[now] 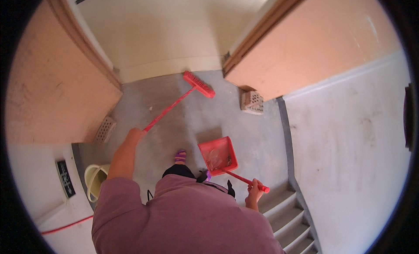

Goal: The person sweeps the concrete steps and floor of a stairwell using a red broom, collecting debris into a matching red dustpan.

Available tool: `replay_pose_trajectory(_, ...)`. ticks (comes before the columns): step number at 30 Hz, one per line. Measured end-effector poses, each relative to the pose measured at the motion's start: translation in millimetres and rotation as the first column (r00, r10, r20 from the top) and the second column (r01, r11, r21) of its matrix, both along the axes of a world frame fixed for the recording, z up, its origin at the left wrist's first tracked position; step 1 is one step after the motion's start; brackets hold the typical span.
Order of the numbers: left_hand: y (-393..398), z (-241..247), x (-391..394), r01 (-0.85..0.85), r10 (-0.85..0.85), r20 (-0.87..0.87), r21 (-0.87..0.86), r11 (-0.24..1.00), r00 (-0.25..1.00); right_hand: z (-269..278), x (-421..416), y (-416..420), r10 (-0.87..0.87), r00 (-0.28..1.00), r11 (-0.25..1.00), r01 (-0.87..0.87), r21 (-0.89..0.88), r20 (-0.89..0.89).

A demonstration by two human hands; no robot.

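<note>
My left hand [136,135] grips the red handle of a push broom. The broom's red head [199,84] lies on the grey concrete floor near the doorway, its bristles towards the upper right. On the right, my right hand [255,189] is closed around the handle of a long-handled red dustpan [218,155], near the handle's end. Some debris lies inside the pan, mostly at its lower right. The pan is close to my feet, which wear purple sandals [180,156]. A small pale scrap [151,108] lies on the floor to the left of the broom handle.
Perforated bricks [105,130] sit against the left door [59,83]; more bricks [252,102] are by the right door [314,41]. A pale yellow bucket [95,182] stands at the left wall. Stairs [288,218] lead off at the lower right, beside the white wall [347,139].
</note>
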State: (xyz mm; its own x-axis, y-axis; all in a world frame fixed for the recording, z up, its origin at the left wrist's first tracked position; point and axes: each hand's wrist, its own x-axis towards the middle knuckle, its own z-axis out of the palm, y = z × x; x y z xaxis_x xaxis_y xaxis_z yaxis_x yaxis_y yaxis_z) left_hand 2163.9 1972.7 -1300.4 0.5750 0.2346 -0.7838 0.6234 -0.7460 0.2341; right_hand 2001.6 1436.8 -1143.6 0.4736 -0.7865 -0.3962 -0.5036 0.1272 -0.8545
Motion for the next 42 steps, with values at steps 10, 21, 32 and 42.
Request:
replay_pose_trajectory(10,34,72,-260,-0.697,0.657,-0.289,-0.053,0.715,0.696,-14,130,23,0.388,0.922,0.921,-0.388,0.034,0.001)
replay_pose_trajectory(21,-144,141,-393,-0.734,0.800,-0.198,0.322,0.599,0.566,-64,225,39,0.660,0.743,0.745,-0.666,0.029,0.112)
replay_pose_trajectory(32,-64,93,-268,-0.626,0.630,0.026,0.152,0.765,0.776,-17,196,61,0.625,0.774,0.762,-0.634,0.133,0.106)
replay_pose_trajectory(42,-24,50,-170,-0.776,0.777,-0.079,0.047,0.629,0.625,32,117,59,0.534,0.844,0.840,-0.537,0.077,0.055)
